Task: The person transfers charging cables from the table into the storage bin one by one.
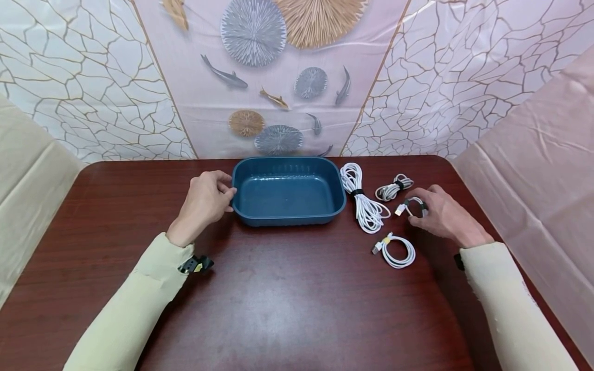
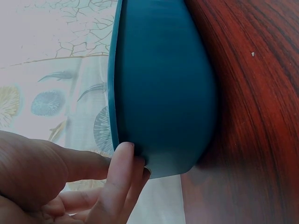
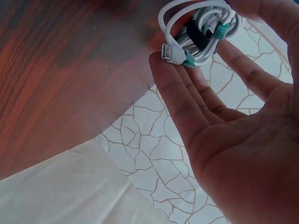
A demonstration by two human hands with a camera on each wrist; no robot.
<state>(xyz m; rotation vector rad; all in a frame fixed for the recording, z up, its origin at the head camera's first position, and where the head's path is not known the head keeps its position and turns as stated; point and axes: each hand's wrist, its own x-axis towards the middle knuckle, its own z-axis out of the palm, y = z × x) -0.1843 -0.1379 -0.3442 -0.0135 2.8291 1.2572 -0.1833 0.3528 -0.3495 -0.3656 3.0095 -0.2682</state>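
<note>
At its left end, the dark blue plastic basin (image 1: 287, 216) has its rim pinched between the thumb and fingers of my left hand (image 1: 204, 201). The left wrist view shows fingertips (image 2: 122, 156) against the basin's outer wall. My right hand (image 1: 438, 214) curls its thumb and fingers round a small coiled white USB cable (image 1: 414, 202) with green ties. Its metal plug (image 3: 167, 52) shows near a fingertip in the right wrist view. Just behind it lies a greyish coiled cable (image 1: 387, 192) with a black band; a round white cable coil (image 1: 397, 266) with a yellow tie lies nearer me.
Between the basin and the smaller coils, a long white cable bundle (image 1: 368, 211) with a black strap lies on the brown wooden table (image 1: 278, 309). Patterned cloth (image 1: 269, 98) hangs behind the table, and beige cloth (image 1: 538, 170) stands along the right side.
</note>
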